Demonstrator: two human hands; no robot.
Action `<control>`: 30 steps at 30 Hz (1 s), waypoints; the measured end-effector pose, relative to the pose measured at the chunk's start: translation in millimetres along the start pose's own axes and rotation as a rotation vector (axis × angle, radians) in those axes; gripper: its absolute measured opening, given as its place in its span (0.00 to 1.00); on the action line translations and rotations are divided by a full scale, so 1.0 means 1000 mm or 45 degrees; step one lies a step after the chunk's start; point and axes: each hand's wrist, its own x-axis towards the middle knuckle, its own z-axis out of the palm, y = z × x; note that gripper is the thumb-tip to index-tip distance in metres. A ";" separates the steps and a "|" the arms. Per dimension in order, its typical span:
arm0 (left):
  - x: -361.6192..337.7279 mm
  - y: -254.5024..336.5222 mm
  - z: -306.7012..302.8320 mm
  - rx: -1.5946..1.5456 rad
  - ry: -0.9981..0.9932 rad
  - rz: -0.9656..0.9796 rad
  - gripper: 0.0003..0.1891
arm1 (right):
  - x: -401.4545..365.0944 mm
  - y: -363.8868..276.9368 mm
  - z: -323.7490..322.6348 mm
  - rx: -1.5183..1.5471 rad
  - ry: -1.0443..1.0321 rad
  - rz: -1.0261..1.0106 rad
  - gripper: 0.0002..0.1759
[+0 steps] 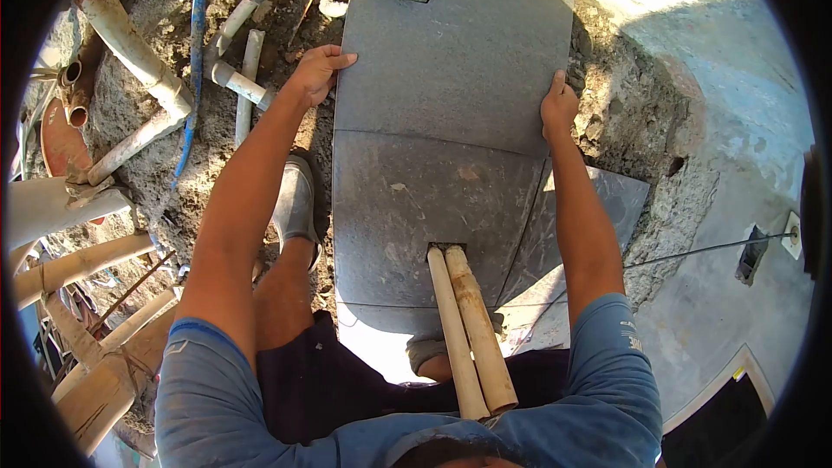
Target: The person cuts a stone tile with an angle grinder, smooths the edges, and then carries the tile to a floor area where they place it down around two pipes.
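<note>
Both hands, left hand (319, 72) and right hand (558, 106), grip opposite edges of the large grey stone tile (459, 61) (two beige upright pipes (468, 338) stand just below it).

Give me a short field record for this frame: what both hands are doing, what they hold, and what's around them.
hands: left hand and right hand grip opposite edges of the upper slab
nearer: lower slab, notched at its near edge
in the notch: two pipes, side by side
left ground: loose pipes and blue hose on soil
foot: boot beside the lower slab
</note>
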 end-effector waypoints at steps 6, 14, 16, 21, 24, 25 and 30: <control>0.000 -0.001 -0.002 -0.003 -0.016 -0.010 0.11 | -0.006 -0.009 0.000 -0.042 0.052 -0.015 0.36; 0.004 -0.008 -0.003 -0.091 0.004 0.058 0.09 | -0.005 -0.007 0.000 -0.100 0.060 -0.007 0.37; 0.000 -0.009 0.001 -0.116 0.023 0.065 0.09 | -0.003 -0.007 0.001 -0.112 0.058 -0.009 0.37; -0.002 -0.008 0.006 -0.159 0.049 0.073 0.09 | 0.002 -0.002 0.003 -0.143 0.064 0.008 0.38; 0.002 -0.008 0.004 -0.142 0.067 0.077 0.09 | 0.001 -0.010 0.002 -0.172 0.039 0.040 0.38; 0.005 -0.008 0.001 -0.130 0.055 0.089 0.09 | 0.001 -0.012 0.001 -0.146 0.036 0.037 0.37; 0.010 -0.017 0.003 -0.119 0.050 0.092 0.09 | 0.004 0.000 -0.002 -0.176 0.051 0.039 0.37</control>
